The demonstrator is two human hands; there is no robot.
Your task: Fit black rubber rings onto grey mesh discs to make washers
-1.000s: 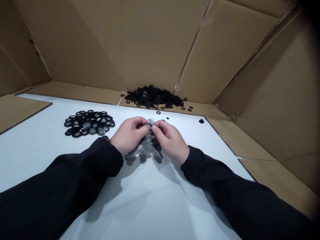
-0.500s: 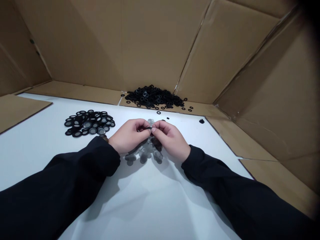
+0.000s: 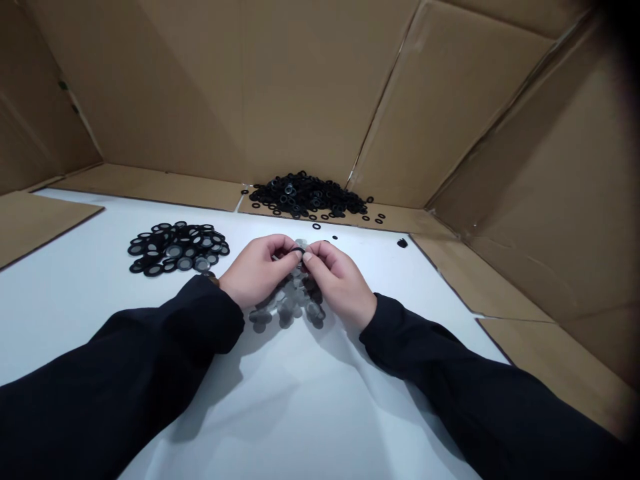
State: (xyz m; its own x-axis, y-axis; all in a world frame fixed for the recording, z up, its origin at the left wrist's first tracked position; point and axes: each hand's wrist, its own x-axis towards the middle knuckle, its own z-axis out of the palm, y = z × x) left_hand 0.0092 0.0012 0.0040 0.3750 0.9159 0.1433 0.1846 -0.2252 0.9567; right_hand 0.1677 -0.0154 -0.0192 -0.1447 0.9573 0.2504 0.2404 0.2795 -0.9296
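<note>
My left hand [image 3: 257,270] and right hand [image 3: 340,283] are curled together at center, fingers pinched close, knuckles up; left forearm [image 3: 150,347] and right forearm [image 3: 450,373], black-sleeved, angle inward from the lower corners.

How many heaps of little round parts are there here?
3: black rings at the back, black-rimmed discs to the left, grey discs under the left hand and right hand. The hands may hide more.

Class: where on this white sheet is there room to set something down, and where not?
Free: white sheet left of the mesh-centred black rings, and between the right hand and cardboard flap. Crowded: grey discs under that hand and the left hand, and small black rings heaped behind.
</note>
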